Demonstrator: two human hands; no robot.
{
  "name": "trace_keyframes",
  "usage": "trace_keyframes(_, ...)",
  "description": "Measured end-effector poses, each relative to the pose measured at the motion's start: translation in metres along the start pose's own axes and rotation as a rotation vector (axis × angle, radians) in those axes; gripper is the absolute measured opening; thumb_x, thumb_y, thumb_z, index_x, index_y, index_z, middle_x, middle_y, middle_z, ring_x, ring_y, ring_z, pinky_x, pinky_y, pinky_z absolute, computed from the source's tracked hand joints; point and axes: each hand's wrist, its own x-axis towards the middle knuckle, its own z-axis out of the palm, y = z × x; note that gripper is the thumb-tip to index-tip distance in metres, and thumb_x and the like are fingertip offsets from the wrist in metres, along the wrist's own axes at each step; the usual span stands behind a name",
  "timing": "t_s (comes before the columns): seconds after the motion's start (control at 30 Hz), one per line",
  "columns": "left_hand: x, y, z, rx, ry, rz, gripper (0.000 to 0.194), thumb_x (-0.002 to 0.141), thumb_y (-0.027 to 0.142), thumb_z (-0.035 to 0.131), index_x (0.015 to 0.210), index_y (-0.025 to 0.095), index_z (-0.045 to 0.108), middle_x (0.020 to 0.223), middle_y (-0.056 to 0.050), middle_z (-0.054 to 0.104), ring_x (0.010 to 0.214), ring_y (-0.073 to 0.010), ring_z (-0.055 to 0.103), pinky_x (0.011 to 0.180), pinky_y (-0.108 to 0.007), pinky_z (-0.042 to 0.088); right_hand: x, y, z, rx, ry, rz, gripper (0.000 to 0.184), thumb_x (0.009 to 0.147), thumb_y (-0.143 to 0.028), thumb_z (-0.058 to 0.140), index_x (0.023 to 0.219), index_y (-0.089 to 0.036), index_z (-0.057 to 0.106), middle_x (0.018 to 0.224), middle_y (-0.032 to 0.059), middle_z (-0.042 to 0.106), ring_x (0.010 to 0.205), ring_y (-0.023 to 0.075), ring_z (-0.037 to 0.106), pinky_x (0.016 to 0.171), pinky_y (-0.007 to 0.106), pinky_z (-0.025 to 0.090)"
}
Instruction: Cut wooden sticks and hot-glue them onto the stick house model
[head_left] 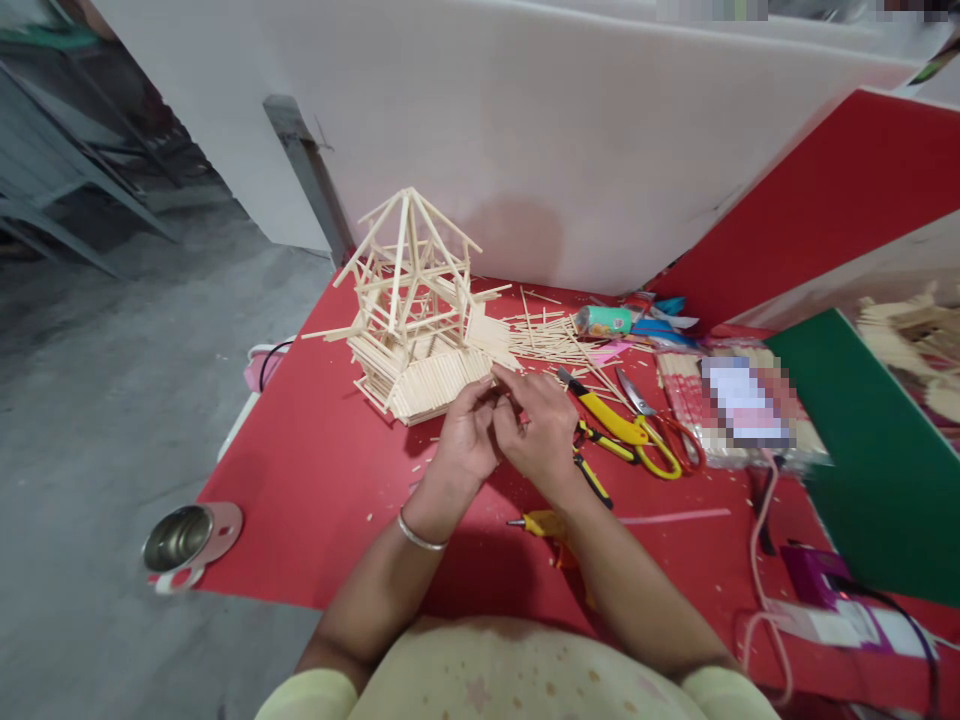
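My left hand (469, 432) and my right hand (541, 420) meet over the red table, just in front of a small pavilion-like model (411, 300) built of thin wooden sticks. The fingers of both hands are pinched close together. Whatever lies between the fingertips is too small or hidden to make out. The model has a pointed open frame on top and a slatted skirt at its base. Behind my right hand spreads a pile of loose sticks (551, 338). Under my right forearm lies a yellow glue gun (546, 524), partly covered.
Right of my hands lie a yellow-handled cutter (611, 415), scissors (660, 440) and yellow-black pliers (592, 480). Farther right are bagged sticks (679, 395), a phone (742, 400) with a pink cable and a green board (877, 460). A mug (187, 540) stands at the left front corner.
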Motion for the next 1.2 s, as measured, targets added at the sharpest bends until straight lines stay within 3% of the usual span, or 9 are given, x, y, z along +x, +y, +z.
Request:
trace_keyframes(0.13,0.0,0.001,0.001,-0.075,-0.069,-0.067,0.004,0.075,0.019,0.072,0.077,0.016,0.071,0.072,0.001,0.072,0.068,-0.0132,0.067,0.075,-0.025,0.054,0.001,-0.001,-0.001,0.015,0.016,-0.013,0.04,0.088,-0.015,0.052,0.124,-0.018,0.068,0.096,0.0077,0.073,0.09,0.0226,0.064,0.087,0.039,0.05)
trace_keyframes(0.77,-0.003,0.003,0.008,-0.032,-0.021,-0.101,0.003,0.073,0.019,0.069,0.074,0.017,0.068,0.069,0.0,0.069,0.063,-0.0134,0.064,0.073,-0.026,0.052,0.001,-0.001,-0.002,0.018,0.011,0.0,0.039,0.087,-0.014,0.054,0.123,-0.018,0.069,0.094,0.0068,0.072,0.088,0.0224,0.062,0.087,0.038,0.05)
trace_keyframes(1.2,0.002,-0.002,-0.006,0.036,-0.057,-0.082,0.005,0.069,0.013,0.071,0.073,0.016,0.07,0.069,0.0,0.07,0.062,-0.0123,0.064,0.072,-0.025,0.052,0.004,-0.005,-0.002,-0.023,0.023,-0.008,0.037,0.089,-0.016,0.051,0.121,-0.019,0.069,0.092,0.0075,0.074,0.087,0.0228,0.066,0.084,0.039,0.051)
